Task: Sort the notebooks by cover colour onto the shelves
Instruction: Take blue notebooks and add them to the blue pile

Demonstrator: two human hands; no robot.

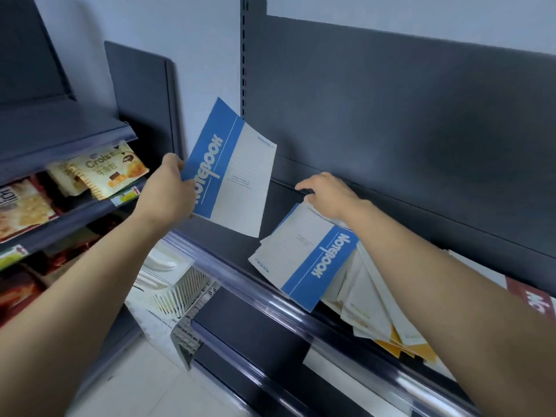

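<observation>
Notebooks sit in two places relative to your hands: one is up in your left hand (168, 188), and the others lie under your right hand (328, 194) and on your side of it. Your left hand is clamped on a blue notebook (231, 170) at its lower left edge. The thumb lies on the blue band and the fingers go behind the cover (out of sight there). That book hangs tilted in the air above the shelf (237, 251), touching nothing but your hand, and its white half points away from the grip toward your right hand. Your right hand is near it but apart, resting on the far end of a loose stack (376, 311) on that shelf. The thumb sticks out to the left and the fingers bend down over the stack's far edge. You cannot tell whether they close round a cover or only press on it, because the back of the hand hides the fingertips. A second blue notebook (307, 254) lies on top of the stack just below that hand, its near corner reaching out over the shelf's front rail. Beneath it, fanned out under your right forearm, are white and yellow covers. Beyond the forearm a red cover (535, 299) shows at the edge of view. Left of your left hand, snack packets (111, 170) fill the neighbouring shelves, and a white basket (183, 296) sits below it.
</observation>
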